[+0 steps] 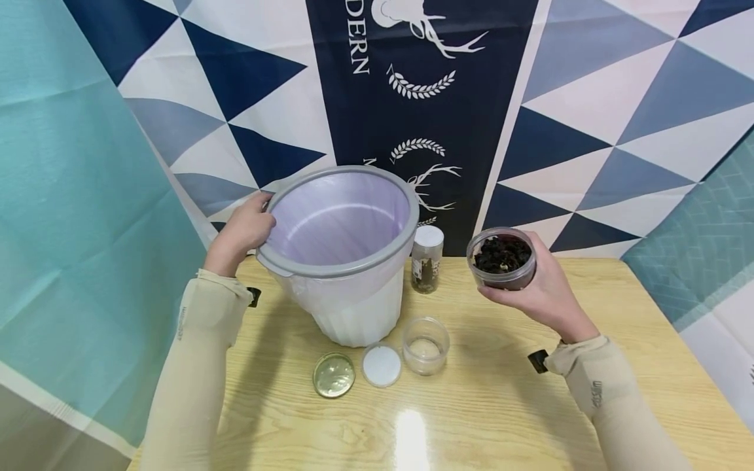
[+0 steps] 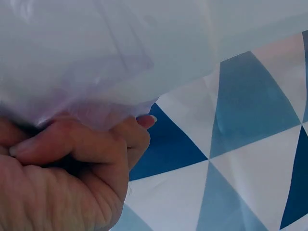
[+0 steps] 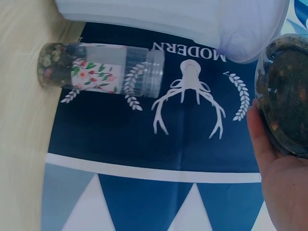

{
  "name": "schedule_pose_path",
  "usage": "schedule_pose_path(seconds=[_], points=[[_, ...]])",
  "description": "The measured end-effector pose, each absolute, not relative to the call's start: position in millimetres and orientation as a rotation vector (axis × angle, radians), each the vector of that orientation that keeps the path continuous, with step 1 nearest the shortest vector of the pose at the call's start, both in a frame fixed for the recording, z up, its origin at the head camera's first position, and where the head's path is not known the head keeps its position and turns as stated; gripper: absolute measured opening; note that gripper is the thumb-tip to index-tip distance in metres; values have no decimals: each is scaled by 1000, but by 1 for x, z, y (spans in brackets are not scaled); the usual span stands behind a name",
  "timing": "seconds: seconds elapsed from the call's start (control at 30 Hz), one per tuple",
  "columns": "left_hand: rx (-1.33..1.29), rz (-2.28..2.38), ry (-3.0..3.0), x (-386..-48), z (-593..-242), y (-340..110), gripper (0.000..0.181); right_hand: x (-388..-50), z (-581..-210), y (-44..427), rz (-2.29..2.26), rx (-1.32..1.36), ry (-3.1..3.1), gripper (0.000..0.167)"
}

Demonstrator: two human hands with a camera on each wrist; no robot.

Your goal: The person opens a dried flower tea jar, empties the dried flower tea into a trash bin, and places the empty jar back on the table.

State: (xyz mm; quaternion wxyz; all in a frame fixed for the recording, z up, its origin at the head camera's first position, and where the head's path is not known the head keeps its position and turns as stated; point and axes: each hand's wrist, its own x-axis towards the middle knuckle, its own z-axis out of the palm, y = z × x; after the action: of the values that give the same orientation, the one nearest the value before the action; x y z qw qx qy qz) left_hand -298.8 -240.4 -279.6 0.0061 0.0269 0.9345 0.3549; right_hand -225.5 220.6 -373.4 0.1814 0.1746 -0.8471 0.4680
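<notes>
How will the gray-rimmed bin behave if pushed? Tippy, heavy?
The bin would probably tip if pushed high: its base looks narrower than the gray rim. It's likely light for its size, since no contents show inside. The thin, creased liner may slip under the left hand.

I face a wall hanging [image 1: 595,85] of navy, grey-blue and white triangles. Down its middle runs a dark navy band [image 1: 489,124] printed in white with antlered deer heads [image 1: 406,12], leafy sprigs [image 1: 421,86] and sideways lettering [image 1: 357,39]; my right wrist view shows the word MODERN. To my left hangs a creased turquoise sheet [image 1: 71,196], to my right a teal brick-patterned covering [image 1: 701,242]. Before me stretches a pale wood-grain tabletop [image 1: 477,418], where light throws a bright white glare [image 1: 410,438] near my side.
</notes>
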Motion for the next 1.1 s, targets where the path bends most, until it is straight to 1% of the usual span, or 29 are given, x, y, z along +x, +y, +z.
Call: schedule_pose_path(seconds=[0.13,0.3,0.53,0.77,1.1], points=[[128,1029,2920,-302,-275,-238,67,-237,-352,211,1295,508,-2386,93],[146,882,2954,-306,-273,-239,69,-255,-313,195,1261,564,-2346,93],[151,752,2987,-308,-270,-239,71,-286,-273,160,1208,739,-2260,88],[145,743,2999,-310,-273,-232,72,-309,-254,127,1067,854,-2282,87],[136,732,2999,-312,-273,-229,71,-325,-243,99,726,903,-2357,86]])
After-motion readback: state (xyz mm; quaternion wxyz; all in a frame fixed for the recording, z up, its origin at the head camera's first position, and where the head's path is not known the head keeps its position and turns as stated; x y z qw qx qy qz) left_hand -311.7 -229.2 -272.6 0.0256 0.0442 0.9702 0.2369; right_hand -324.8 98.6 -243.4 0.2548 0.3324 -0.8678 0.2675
